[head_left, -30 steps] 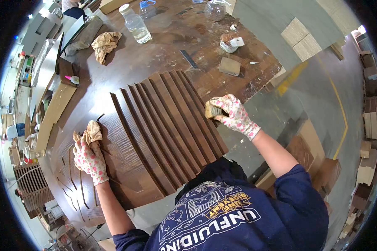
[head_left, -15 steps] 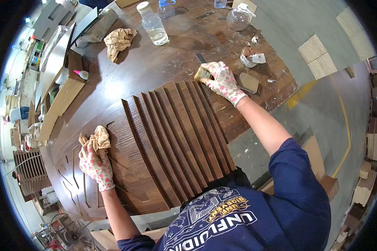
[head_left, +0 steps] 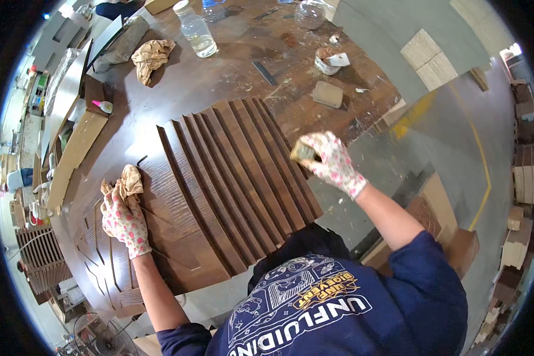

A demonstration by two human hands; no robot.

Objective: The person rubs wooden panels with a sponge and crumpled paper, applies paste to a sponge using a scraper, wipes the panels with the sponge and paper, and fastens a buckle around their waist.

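Note:
My left hand (head_left: 125,224), in a white glove with pink dots, is closed on a crumpled piece of brown paper (head_left: 132,180). It presses down on the dark wood surface left of the slats. My right hand (head_left: 331,161), gloved the same way, grips a small yellowish sponge-like block (head_left: 303,152) just off the right edge of the slatted panel. The brown wooden slats (head_left: 243,172) lie side by side between my hands, slightly fanned, with ridges running toward my body. A small black L-shaped hex key (head_left: 141,160) rests near the paper.
On the dark table (head_left: 243,44) stand a clear bottle (head_left: 197,32), a white cup (head_left: 328,61) with brown contents and a round jar (head_left: 309,15). A flat tan pad (head_left: 327,94), a dark strip (head_left: 264,73), crumpled paper (head_left: 152,59) and a pink-capped glue bottle (head_left: 102,106) lie there too.
My right hand has moved with the yellowish block from the slats' far end toward me, along their right edge. My left hand stays on the paper. The view has shifted slightly.

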